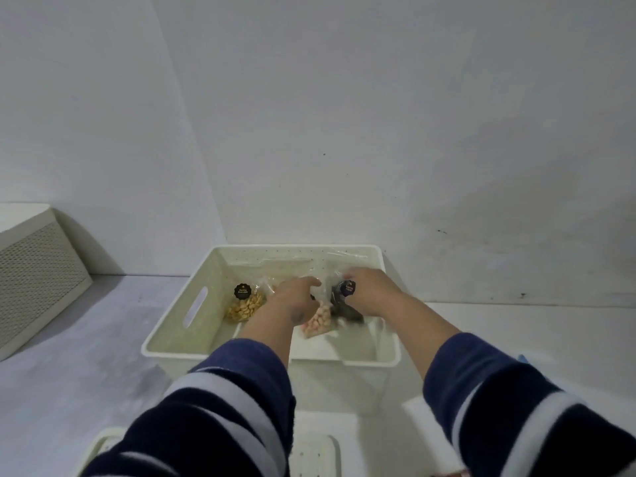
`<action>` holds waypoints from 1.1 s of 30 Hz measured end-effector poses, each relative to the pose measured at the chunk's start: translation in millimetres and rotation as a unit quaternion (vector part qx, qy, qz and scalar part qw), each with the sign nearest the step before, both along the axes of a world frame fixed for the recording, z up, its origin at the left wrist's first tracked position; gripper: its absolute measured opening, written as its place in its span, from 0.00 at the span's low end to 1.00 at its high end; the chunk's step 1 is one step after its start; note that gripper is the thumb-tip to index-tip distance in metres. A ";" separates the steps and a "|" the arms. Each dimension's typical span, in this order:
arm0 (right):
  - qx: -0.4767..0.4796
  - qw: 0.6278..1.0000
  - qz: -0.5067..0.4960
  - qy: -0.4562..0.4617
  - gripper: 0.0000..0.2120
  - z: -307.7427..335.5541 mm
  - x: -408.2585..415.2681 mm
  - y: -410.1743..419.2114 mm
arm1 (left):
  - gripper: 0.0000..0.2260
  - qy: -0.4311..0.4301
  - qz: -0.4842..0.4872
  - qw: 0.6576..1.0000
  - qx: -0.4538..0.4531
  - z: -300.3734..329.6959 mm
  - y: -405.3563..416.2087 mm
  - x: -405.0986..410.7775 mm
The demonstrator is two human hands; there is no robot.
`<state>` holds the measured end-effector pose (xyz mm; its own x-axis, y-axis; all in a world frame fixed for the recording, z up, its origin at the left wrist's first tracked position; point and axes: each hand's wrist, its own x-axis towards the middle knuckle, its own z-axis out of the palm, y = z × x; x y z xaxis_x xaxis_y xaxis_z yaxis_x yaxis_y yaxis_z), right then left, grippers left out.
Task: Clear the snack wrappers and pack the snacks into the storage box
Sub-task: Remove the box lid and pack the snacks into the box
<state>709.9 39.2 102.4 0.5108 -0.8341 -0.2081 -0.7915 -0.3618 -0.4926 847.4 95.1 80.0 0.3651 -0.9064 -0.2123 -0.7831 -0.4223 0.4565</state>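
Note:
An open cream storage box (179, 325) stands in the middle of the white surface, against the wall. Both my hands reach inside it. My left hand (292, 294) grips the top of a clear bag of pinkish snacks (318, 321). My right hand (370, 290) is closed on a clear bag of dark snacks (347, 313) with a black round label. A third clear bag of yellow snacks (244, 306), also with a black label, lies at the box's left side. Thin clear plastic (340, 253) lies along the box's back edge.
A cream perforated box (38, 277) stands at the far left. A white lid or second container (313, 449) lies at the near edge under my arms. The grey wall rises just behind the storage box.

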 end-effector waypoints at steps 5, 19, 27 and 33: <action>-0.029 0.997 0.046 0.058 0.22 40.1 -77.7 63.2 | 0.19 -0.027 -0.057 0.997 -0.036 39.5 58.4 -53.2; 0.032 0.977 -0.085 0.192 0.25 13.1 -343.1 208.0 | 0.16 0.036 -0.224 0.973 -0.035 13.1 149.5 -283.6; 0.061 0.961 -0.190 0.192 0.21 -17.9 -505.6 208.0 | 0.17 0.108 -0.246 0.963 0.004 -37.8 142.4 -395.7; 0.096 0.949 -0.292 0.067 0.21 -71.3 -607.8 184.4 | 0.18 0.151 -0.167 0.974 -0.003 -69.0 108.4 -467.6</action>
<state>102.1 223.6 31.1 -0.0686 -0.9071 -0.4153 -0.8901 0.2437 -0.3851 379.8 203.4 11.0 -0.0284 -0.9656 -0.2583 -0.7063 -0.1635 0.6888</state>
